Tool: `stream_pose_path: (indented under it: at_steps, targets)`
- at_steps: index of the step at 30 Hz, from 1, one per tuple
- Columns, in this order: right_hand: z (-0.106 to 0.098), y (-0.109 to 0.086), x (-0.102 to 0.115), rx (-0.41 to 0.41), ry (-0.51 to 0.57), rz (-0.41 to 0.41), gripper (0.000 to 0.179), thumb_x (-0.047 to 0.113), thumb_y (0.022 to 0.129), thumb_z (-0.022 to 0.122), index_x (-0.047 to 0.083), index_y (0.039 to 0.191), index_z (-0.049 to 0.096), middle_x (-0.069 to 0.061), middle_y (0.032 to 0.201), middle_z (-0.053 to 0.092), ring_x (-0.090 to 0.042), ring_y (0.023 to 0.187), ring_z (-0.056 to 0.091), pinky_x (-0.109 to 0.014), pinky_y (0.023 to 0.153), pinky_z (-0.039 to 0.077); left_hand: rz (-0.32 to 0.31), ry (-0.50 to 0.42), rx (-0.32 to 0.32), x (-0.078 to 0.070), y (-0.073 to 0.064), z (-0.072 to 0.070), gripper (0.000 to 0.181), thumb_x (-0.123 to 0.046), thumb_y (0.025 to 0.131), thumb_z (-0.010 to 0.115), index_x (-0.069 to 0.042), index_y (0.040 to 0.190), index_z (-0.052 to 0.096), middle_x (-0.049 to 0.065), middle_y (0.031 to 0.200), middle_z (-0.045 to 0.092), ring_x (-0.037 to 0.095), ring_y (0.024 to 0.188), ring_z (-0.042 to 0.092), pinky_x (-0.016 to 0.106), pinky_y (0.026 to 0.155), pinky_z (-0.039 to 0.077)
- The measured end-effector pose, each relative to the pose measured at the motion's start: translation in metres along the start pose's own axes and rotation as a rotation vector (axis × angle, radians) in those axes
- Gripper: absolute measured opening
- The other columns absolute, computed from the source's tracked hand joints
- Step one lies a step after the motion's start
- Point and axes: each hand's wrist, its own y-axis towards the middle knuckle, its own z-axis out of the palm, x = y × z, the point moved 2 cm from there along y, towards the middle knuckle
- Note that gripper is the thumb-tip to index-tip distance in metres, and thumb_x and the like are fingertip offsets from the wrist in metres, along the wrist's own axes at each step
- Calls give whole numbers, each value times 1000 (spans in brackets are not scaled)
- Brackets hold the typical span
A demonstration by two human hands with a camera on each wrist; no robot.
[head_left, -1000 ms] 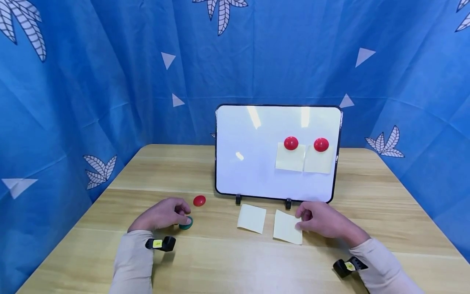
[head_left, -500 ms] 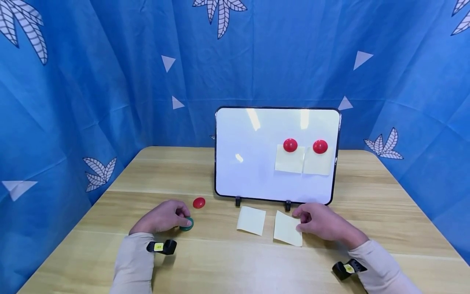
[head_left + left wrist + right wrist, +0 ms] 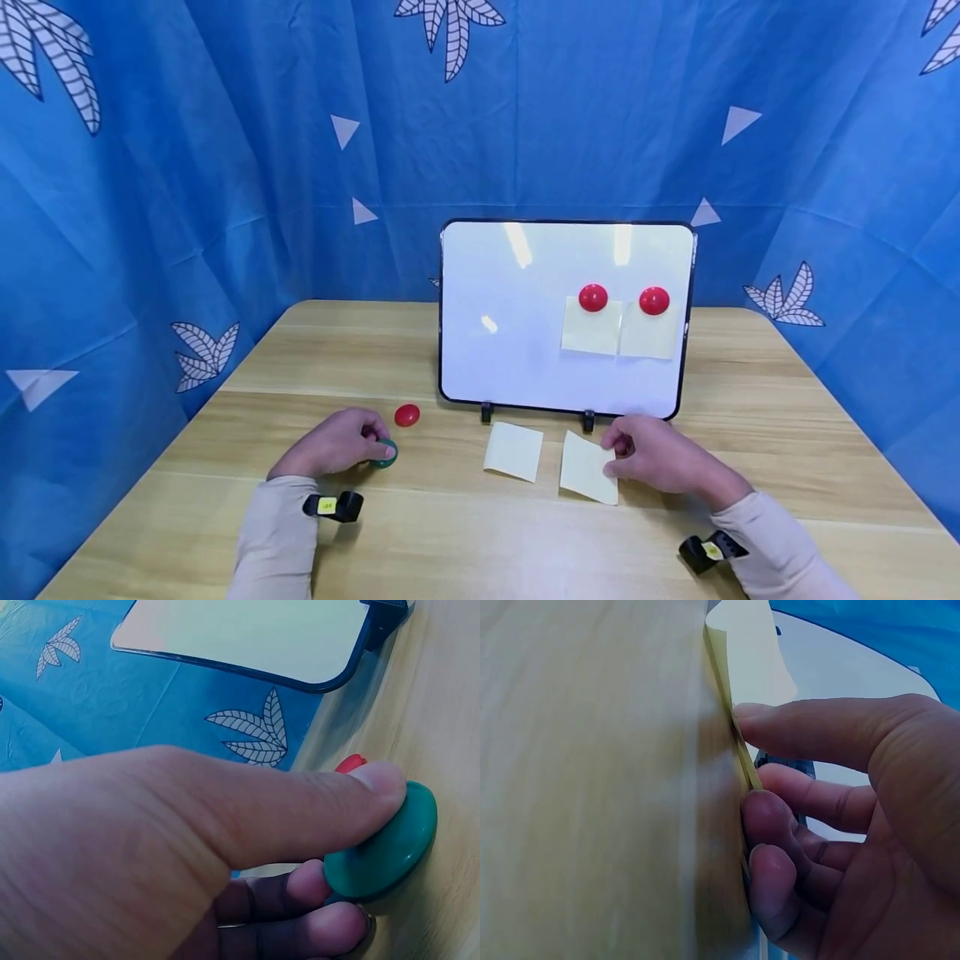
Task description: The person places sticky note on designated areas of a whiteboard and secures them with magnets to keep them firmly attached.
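My left hand (image 3: 337,442) pinches a round green magnet (image 3: 386,855) between thumb and fingers, tilted on edge just at the tabletop. A red magnet (image 3: 407,415) lies on the table just beyond it. My right hand (image 3: 656,457) holds the right edge of a pale yellow sticky note (image 3: 583,468), thumb on top and fingertips at the edge. In the right wrist view this note (image 3: 721,671) appears nearly edge-on, close to the wood. A second sticky note (image 3: 514,452) lies to its left, one edge slightly curled.
Behind the notes a whiteboard (image 3: 517,350) stands on small black feet (image 3: 486,412). On its right half, two red magnets (image 3: 593,297) hold two sticky notes (image 3: 647,340). A blue patterned curtain (image 3: 540,142) surrounds the wooden table (image 3: 465,542).
The green magnet in my left hand has risen and tilted slightly. My right hand keeps its place at the note's edge. The head view has shifted a little.
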Motion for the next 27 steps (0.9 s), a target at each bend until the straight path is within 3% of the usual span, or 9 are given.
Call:
stream_pose_path:
  at_steps: [8,12,27]
  targets:
    - [-2,-1,-3,-30,-21,113,26,29,84,82,12,90,64,0,79,57,-17,71,51,-29,61,43,1,-8,-9,-1,-2,1,15,-19,86,79,-11,90,67,4,79,58,21,72,52,33,63,41]
    - [-2,-1,-3,-35,-28,122,23,30,86,80,13,88,64,1,79,58,-17,71,52,-30,61,44,-3,-15,-10,-2,-3,0,15,-18,86,79,-11,91,67,4,79,58,21,72,52,33,62,41]
    - [2,1,-2,-69,16,33,14,5,86,75,11,89,63,1,83,58,-17,77,53,-29,67,46,5,-3,-17,0,-1,0,17,-22,86,80,-12,90,67,4,79,59,21,72,52,33,63,41]
